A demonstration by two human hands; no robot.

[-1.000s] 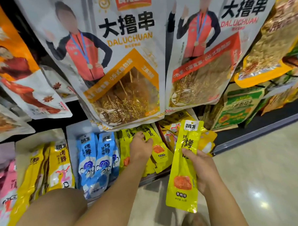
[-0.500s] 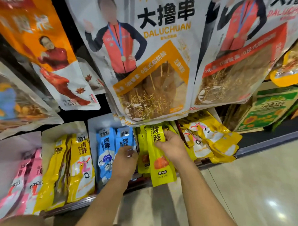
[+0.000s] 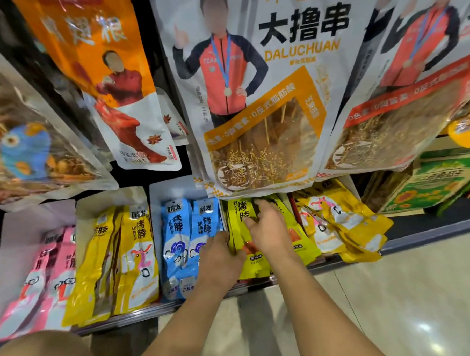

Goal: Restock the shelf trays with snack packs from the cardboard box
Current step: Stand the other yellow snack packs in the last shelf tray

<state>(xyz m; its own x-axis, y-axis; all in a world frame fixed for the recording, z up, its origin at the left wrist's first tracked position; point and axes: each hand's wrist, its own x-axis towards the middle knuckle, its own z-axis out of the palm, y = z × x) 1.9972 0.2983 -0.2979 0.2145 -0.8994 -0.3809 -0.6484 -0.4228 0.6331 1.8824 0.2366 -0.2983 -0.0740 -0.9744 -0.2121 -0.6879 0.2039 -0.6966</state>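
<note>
Item: long yellow foil snack pack (image 3: pixel 255 265), a second ago held free before the shelf, now lodged in the yellow row at the front edge of the shelf tray (image 3: pixel 260 281). Right hand (image 3: pixel 268 230) lies spread on it, pressing. Left hand (image 3: pixel 218 259) steadies the row beside blue foil packs (image 3: pixel 177 234); its grip cannot be told. Judgement: one pack restocked.

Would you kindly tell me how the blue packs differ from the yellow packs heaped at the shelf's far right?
The blue packs are blue; the far-right yellow packs are yellow. The blue packs lie straight, side by side; the far-right yellow packs are fanned out askew. Both are long, slim, glossy pouches with cartoon prints.
</note>
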